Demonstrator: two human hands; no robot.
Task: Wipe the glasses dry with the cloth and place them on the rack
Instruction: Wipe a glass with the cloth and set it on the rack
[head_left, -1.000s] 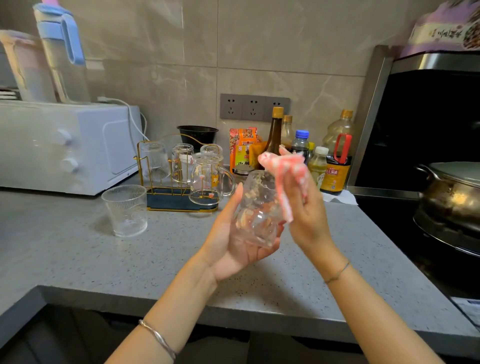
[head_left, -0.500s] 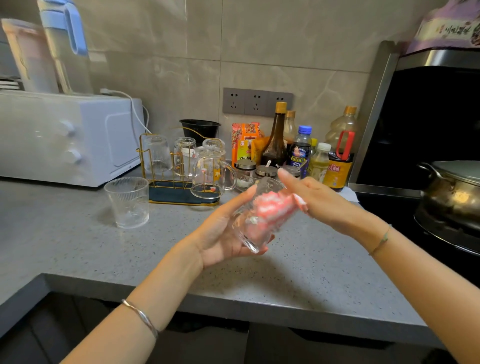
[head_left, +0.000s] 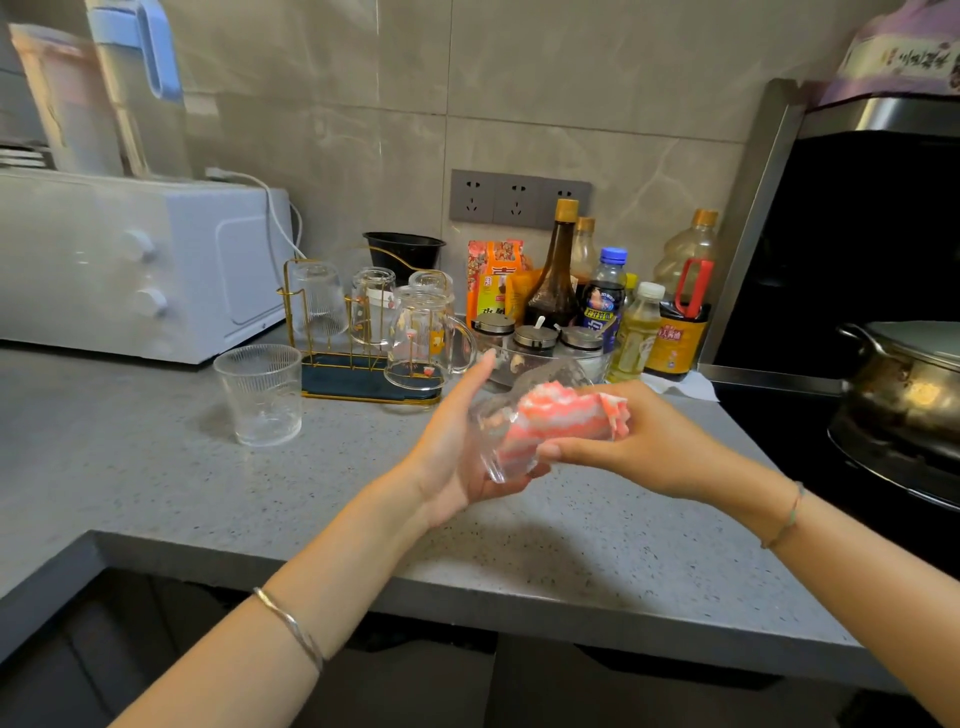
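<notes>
My left hand (head_left: 457, 452) grips a clear glass (head_left: 498, 415) tilted on its side above the grey counter. A pink and white striped cloth (head_left: 561, 415) is stuffed into the glass, and my right hand (head_left: 628, 441) holds the cloth's outer end. A gold wire rack (head_left: 332, 358) with a dark blue base stands behind, holding several upturned glasses and a clear jug (head_left: 421, 338). One ribbed glass (head_left: 262, 400) stands upright on the counter left of the rack.
A white oven (head_left: 130, 265) sits at the left. Sauce bottles (head_left: 597, 296) and condiment jars (head_left: 535, 338) crowd the wall behind my hands. A metal pot (head_left: 904, 395) rests on the stove at the right. The counter's front edge (head_left: 519, 608) runs below my forearms.
The cloth, earlier draped over my right hand above the glass, has been pushed inside it. The glass has tilted over sideways and my right hand has dropped lower.
</notes>
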